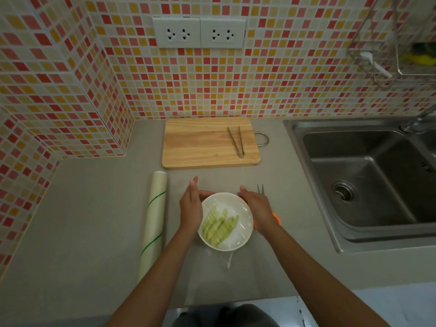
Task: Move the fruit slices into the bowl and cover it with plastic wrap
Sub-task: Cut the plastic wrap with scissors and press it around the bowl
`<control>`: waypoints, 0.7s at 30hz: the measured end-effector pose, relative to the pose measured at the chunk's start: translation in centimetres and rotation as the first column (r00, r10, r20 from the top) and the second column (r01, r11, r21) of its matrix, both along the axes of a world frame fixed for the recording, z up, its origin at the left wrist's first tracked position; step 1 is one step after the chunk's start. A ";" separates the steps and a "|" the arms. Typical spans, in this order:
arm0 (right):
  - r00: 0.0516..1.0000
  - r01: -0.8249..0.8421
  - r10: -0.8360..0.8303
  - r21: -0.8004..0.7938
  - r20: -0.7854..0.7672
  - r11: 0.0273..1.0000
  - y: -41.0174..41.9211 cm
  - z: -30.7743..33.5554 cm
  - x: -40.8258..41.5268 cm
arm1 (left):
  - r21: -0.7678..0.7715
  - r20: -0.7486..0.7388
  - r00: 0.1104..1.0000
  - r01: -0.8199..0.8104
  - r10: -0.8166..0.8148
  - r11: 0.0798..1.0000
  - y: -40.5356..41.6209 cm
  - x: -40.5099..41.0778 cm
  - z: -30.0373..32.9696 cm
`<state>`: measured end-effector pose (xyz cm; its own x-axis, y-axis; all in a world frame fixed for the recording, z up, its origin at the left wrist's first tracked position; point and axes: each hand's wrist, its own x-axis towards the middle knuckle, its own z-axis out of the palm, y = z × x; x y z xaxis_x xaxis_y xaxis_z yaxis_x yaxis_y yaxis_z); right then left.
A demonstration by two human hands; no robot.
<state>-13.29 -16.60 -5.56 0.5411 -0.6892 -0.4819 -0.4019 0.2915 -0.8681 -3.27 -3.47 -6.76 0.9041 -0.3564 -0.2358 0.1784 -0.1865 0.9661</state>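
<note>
A white bowl (238, 204) sits on the grey counter near its front edge, with pale green fruit slices (218, 226) lying in it. A clear sheet of plastic wrap (236, 263) lies stretched over the bowl and spreads onto the counter around it. My left hand (190, 206) presses flat against the bowl's left side, fingers together and pointing away from me. My right hand (257, 207) rests against the bowl's right side in the same way. Neither hand closes around anything.
A roll of plastic wrap (154, 218) lies left of the bowl. Behind it is a wooden cutting board (203, 145) with metal tongs (237, 141) on it. Scissors (260, 188) with orange handles lie under my right hand. A steel sink (368, 178) is at the right.
</note>
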 end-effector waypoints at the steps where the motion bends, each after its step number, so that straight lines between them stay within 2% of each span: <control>1: 1.000 -0.013 0.012 0.079 0.018 0.997 -0.3 0.1 0.1 | -0.008 0.014 1.000 0.002 -0.002 1.000 -0.2 0.3 0.1; 3: 0.997 -0.021 0.010 0.164 0.070 0.986 -0.4 0.1 0.2 | 0.002 0.075 0.997 -0.025 0.025 1.000 -0.5 0.9 0.5; 6: 0.992 0.055 -0.071 0.143 0.105 0.988 0.2 0.0 0.3 | 0.026 0.151 0.981 -0.128 0.123 0.991 -0.4 1.3 1.3; 8: 0.984 0.155 -0.160 0.058 0.084 0.986 0.6 -0.2 0.1 | -0.007 0.137 0.968 -0.213 0.212 0.977 0.3 0.8 1.9; 11: 0.960 0.271 -0.269 -0.012 0.074 0.963 1.1 -0.6 -0.5 | -0.078 0.037 0.958 -0.282 0.285 0.956 1.8 -1.7 1.5; 13: 0.968 0.248 -0.249 0.024 0.017 0.968 1.6 -0.8 -0.7 | -0.094 -0.066 0.963 -0.266 0.261 0.959 2.1 -3.8 0.8; 15: 0.971 0.237 -0.237 0.102 -0.016 0.966 2.0 -0.9 -0.3 | -0.065 -0.097 0.969 -0.233 0.226 0.970 1.8 -4.9 0.2; 19: 0.966 0.221 -0.246 0.236 0.084 0.946 2.1 -0.4 1.0 | -0.011 -0.048 0.968 -0.248 0.247 0.969 0.7 -2.5 0.5; 21: 0.963 0.182 -0.222 0.237 0.154 0.954 1.8 -0.3 1.3 | -0.007 -0.068 0.962 -0.267 0.266 0.964 0.4 -0.8 0.7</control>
